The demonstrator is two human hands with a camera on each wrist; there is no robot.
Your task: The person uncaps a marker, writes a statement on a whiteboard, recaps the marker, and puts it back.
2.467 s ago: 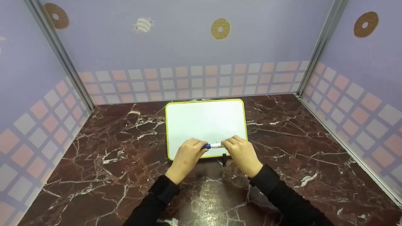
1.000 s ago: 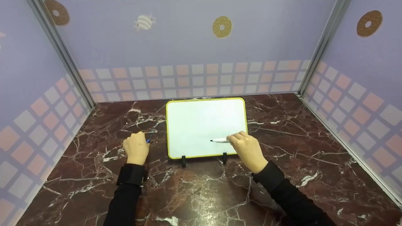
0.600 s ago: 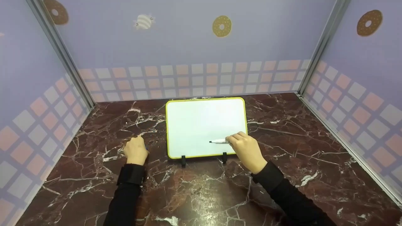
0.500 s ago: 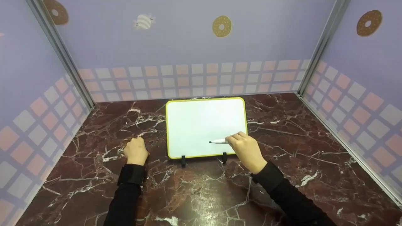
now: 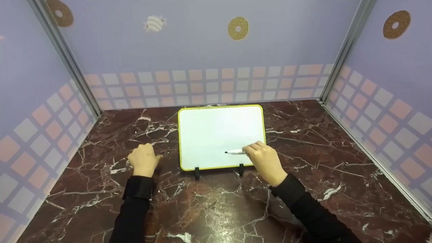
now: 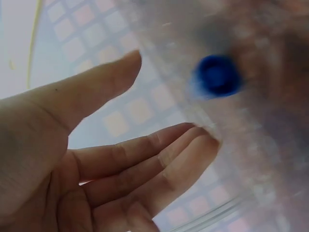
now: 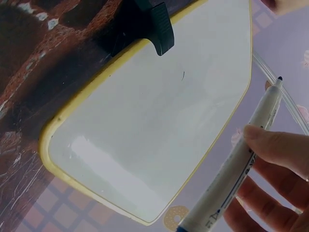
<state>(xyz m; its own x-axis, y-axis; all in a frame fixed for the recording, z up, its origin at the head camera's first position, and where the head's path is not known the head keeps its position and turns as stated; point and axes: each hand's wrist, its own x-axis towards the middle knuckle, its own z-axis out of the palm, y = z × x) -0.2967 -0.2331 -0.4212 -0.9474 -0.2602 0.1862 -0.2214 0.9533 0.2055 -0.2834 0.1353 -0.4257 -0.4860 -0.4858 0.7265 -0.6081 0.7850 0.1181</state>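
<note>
My right hand [image 5: 265, 160] pinches a white whiteboard marker [image 5: 235, 152], its black tip bare and pointing left in front of the whiteboard [image 5: 216, 131]. In the right wrist view, thumb and fingers hold the marker [image 7: 241, 159] along its barrel, and a short dark stroke [image 7: 183, 75] shows on the white surface. My left hand [image 5: 145, 160] is left of the board, low over the table. The left wrist view has its thumb and fingers spread apart, and a round blue marker cap [image 6: 217, 76] stands beyond the fingertips, separate from them. In the head view the hand hides that cap.
The yellow-framed board leans back on a stand with two black feet [image 5: 197, 173]. Beneath is a dark red marbled table [image 5: 216, 202]. Lilac panels [image 5: 195, 44] with printed doughnuts and checks enclose the back and both sides.
The hands have separated the cap from the marker. My left hand carried the cap left to the table and let it go, its thumb now spread. The right hand holds nearly still lately.
</note>
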